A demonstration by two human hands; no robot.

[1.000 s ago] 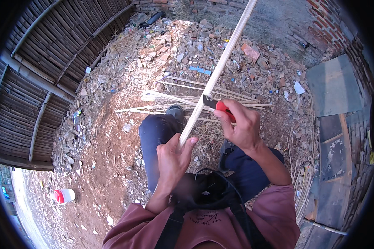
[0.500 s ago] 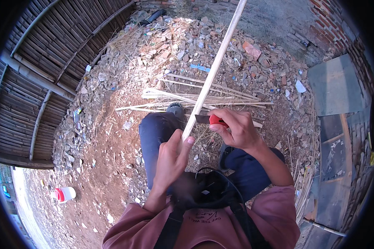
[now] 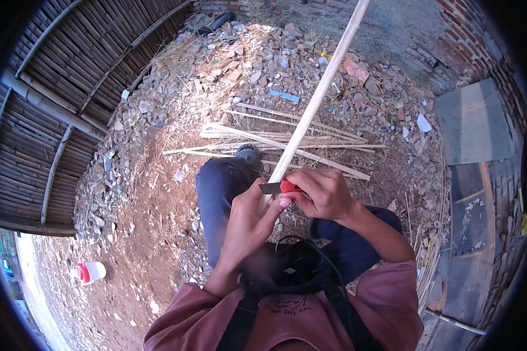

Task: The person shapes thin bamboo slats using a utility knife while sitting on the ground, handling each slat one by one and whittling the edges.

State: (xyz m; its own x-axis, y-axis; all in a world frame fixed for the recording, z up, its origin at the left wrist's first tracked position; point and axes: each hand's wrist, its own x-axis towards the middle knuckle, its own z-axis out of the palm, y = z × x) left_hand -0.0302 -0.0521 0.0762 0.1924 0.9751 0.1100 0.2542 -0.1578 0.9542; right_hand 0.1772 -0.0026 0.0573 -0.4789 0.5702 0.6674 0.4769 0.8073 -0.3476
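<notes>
A long pale wooden strip, likely split bamboo [image 3: 320, 94], slants up and away to the right from my hands. My left hand [image 3: 249, 217] is closed round its near end. In my right hand [image 3: 325, 196] I grip a red-handled utility knife [image 3: 289, 186]. Its dark blade lies across the strip, close by my left thumb. Both hands are nearly together above my lap. Several similar thin strips [image 3: 257, 137] lie crossed on the ground beyond my shoe [image 3: 248, 153].
Broken brick and stone rubble [image 3: 246, 70] covers the ground ahead. A bamboo slat wall [image 3: 64, 76] stands on the left, with a white container with a red lid [image 3: 91, 272] at lower left. Grey sheets [image 3: 474, 123] and boards lean on the right.
The knife in my right hand has moved down the strip toward my left hand. The strip's far end has swung to the right.
</notes>
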